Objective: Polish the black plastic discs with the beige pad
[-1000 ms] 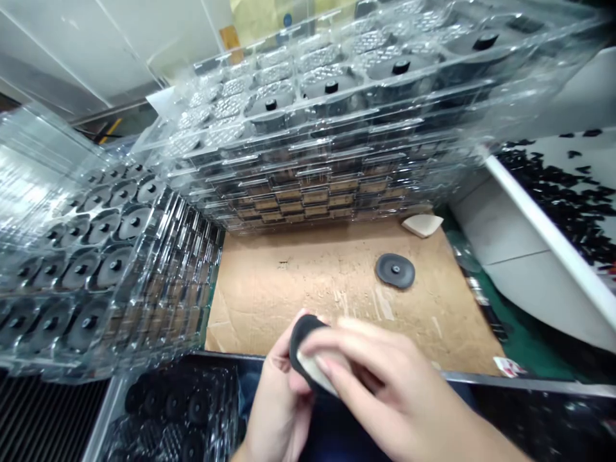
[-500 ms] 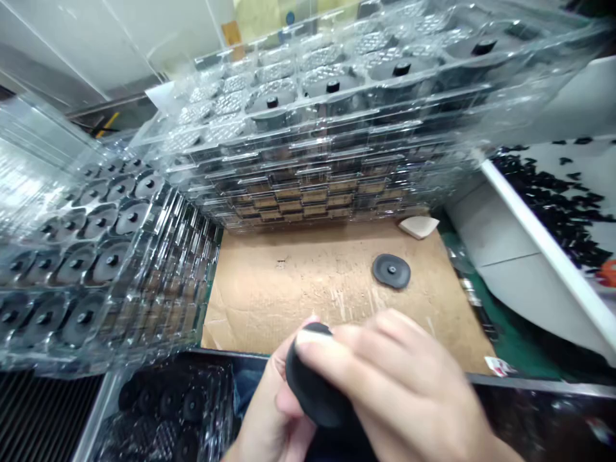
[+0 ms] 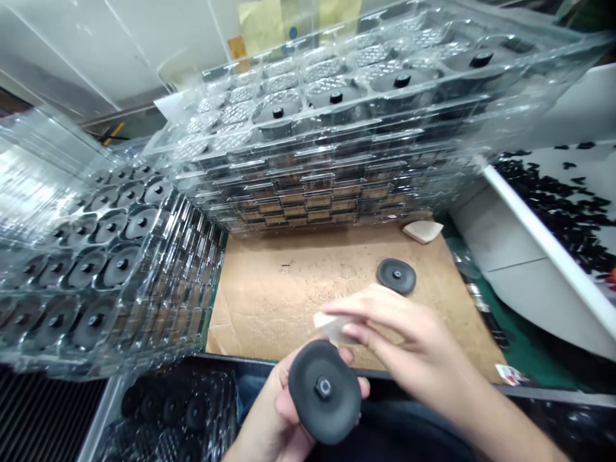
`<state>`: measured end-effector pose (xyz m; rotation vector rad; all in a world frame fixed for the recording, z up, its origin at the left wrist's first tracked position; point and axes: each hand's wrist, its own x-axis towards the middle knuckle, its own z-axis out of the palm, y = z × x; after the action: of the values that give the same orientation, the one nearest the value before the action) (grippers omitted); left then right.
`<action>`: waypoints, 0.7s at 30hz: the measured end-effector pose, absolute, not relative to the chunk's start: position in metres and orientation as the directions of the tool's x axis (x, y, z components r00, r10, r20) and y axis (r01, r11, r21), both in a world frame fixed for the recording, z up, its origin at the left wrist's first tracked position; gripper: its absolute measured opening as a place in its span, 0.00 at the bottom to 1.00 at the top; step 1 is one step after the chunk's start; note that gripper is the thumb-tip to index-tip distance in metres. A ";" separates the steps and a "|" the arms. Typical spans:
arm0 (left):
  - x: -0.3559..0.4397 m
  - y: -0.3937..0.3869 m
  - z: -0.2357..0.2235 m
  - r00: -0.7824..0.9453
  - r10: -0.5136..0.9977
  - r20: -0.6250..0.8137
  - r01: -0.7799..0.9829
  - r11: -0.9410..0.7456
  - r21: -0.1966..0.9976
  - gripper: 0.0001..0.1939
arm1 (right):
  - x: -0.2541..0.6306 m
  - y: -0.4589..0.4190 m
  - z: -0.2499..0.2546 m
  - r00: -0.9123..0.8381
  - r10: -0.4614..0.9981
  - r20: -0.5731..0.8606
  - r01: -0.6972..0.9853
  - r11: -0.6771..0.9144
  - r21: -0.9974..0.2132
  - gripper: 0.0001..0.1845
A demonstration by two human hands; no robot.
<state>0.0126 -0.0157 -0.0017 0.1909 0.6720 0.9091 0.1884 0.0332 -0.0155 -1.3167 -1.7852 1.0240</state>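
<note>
My left hand [image 3: 274, 420] grips a black oval disc [image 3: 325, 399] with a small hub in its middle, face turned up towards me, near the bottom centre. Just above it my right hand [image 3: 402, 337] pinches a small pale wedge-shaped pad [image 3: 330, 326] between thumb and fingers, close to the disc's upper edge. A second black disc [image 3: 396, 276] lies flat on the brown cardboard mat [image 3: 289, 289], beyond my right hand. Another pale wedge [image 3: 422, 231] rests at the mat's far right corner.
Stacks of clear plastic trays holding black discs rise at the back [image 3: 337, 128] and on the left [image 3: 96, 256]. Another tray with discs [image 3: 168, 410] sits low at the bottom left. A white bin of small black parts [image 3: 563, 199] stands on the right.
The disc in my left hand has turned so its hub side faces up. My right hand has lifted off the disc with the pale pad and moved slightly up and right.
</note>
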 end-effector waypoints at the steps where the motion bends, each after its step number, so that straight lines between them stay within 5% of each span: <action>1: 0.011 -0.017 -0.002 0.441 0.784 -0.436 -0.697 0.606 0.384 0.31 | 0.189 0.035 -0.020 -0.259 0.966 0.016 0.419 0.128 -0.899 0.17; 6: 0.001 -0.020 -0.007 0.470 0.794 -0.385 -0.756 0.587 0.288 0.31 | 0.192 0.026 -0.063 -0.254 0.956 -0.144 0.481 -0.005 -0.877 0.13; 21: 0.001 -0.021 -0.006 0.391 0.770 -0.504 -0.754 0.582 0.303 0.25 | 0.203 0.000 -0.096 -0.122 0.991 -0.045 0.690 0.052 -0.722 0.17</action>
<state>0.0007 -0.0206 -0.0059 0.0266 0.6548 0.9680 0.2028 0.0004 -0.0961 -1.6814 -1.8643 0.8407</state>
